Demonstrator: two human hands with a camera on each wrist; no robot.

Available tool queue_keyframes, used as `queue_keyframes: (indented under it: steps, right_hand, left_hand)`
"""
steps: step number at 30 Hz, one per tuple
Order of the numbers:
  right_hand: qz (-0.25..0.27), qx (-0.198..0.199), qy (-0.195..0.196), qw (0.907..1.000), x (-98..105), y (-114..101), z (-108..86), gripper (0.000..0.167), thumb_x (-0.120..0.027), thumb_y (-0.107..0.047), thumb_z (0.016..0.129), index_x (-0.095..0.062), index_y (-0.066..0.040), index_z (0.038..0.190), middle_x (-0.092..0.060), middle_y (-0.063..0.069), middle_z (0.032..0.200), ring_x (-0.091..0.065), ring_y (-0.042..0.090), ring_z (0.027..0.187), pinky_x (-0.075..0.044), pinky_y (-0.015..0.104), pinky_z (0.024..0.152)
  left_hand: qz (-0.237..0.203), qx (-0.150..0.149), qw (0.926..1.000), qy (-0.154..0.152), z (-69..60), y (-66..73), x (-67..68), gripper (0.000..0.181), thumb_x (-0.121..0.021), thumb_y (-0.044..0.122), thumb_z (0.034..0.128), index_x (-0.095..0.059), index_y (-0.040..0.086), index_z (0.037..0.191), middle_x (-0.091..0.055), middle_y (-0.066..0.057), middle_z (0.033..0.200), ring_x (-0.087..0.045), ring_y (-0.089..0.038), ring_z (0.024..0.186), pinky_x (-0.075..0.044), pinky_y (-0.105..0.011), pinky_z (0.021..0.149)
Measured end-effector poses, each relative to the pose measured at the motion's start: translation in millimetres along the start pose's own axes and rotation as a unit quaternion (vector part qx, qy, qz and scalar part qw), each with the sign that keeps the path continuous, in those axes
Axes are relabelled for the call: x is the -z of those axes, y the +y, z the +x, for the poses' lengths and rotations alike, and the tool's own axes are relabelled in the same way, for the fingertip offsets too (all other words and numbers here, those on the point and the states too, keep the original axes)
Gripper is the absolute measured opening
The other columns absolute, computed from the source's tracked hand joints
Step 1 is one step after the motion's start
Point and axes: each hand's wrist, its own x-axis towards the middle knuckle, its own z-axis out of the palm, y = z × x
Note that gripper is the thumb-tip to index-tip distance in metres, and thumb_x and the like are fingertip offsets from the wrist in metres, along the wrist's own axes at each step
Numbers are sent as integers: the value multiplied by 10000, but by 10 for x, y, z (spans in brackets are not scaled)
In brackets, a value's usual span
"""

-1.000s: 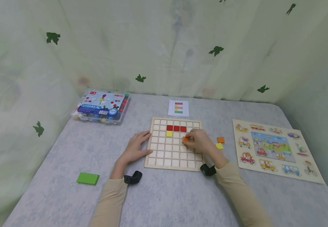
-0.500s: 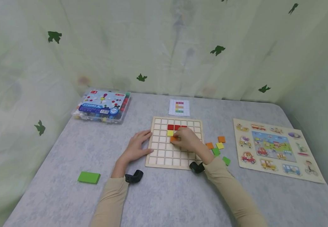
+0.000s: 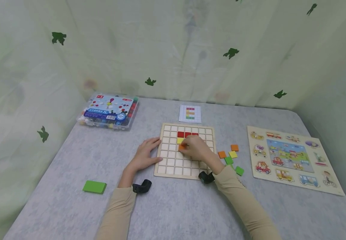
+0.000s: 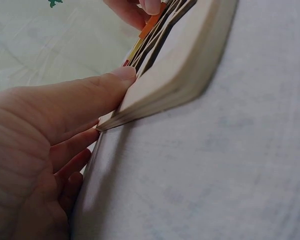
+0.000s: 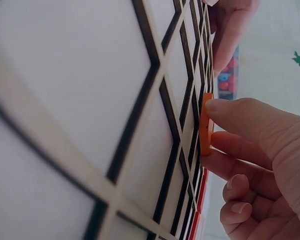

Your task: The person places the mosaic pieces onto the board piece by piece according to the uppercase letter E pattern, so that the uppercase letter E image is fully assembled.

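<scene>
A wooden grid board (image 3: pixel 170 170) lies mid-table, with several red tiles (image 3: pixel 180 134) in one row and a yellow tile (image 3: pixel 180 140) under the leftmost. My right hand (image 3: pixel 197 148) pinches an orange tile (image 5: pixel 206 125) between thumb and fingers, just below the yellow one; in the right wrist view the tile is at the board's surface. My left hand (image 3: pixel 144 155) rests at the board's left edge, and in the left wrist view its thumb lies on the frame (image 4: pixel 160 75) with the other fingers beside it.
Loose orange, yellow and green tiles (image 3: pixel 239 171) lie right of the board. Behind it is a pattern card (image 3: pixel 189 114). A picture puzzle (image 3: pixel 292 156) lies far right, a clear plastic box (image 3: pixel 108 111) back left, and a green block (image 3: pixel 94 187) front left.
My right hand has moved left across the board with the orange tile, from the right of the yellow tile's column to just below that tile. My left hand has stayed at the edge.
</scene>
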Motion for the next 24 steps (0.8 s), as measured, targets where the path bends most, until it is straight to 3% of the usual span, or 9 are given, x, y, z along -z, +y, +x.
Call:
queue_keyframes:
  steps: [15, 21, 24]
  right_hand:
    - [-165, 168, 292, 9993, -11, -80, 41, 146, -701, -180, 834, -749, -66, 911, -692, 50, 891, -616, 161, 834, -524, 279, 769]
    - [42, 88, 99, 9999, 3, -4, -33, 157, -676, -152, 847, -746, -60, 953, -706, 53, 913, -622, 166, 849, -522, 289, 783]
    - [69, 159, 211, 9996, 29, 79, -113, 166, -680, -119, 834, -740, -45, 969, -718, 70, 947, -639, 191, 891, -529, 310, 802]
  left_hand:
    - [-66, 40, 10000, 11, 18, -7, -12, 692, -695, 251, 827, -404, 23, 1412, -369, -151, 1493, -284, -371, 1386, -237, -607, 1074]
    - [-117, -193, 9995, 225, -14, -13, -17, 688, -684, 298, 825, -423, 26, 1402, -395, -155, 1472, -305, -371, 1358, -247, -606, 1049]
    - [-129, -254, 9992, 296, -23, -10, -19, 687, -677, 323, 828, -430, 35, 1400, -403, -146, 1468, -311, -366, 1350, -250, -605, 1037]
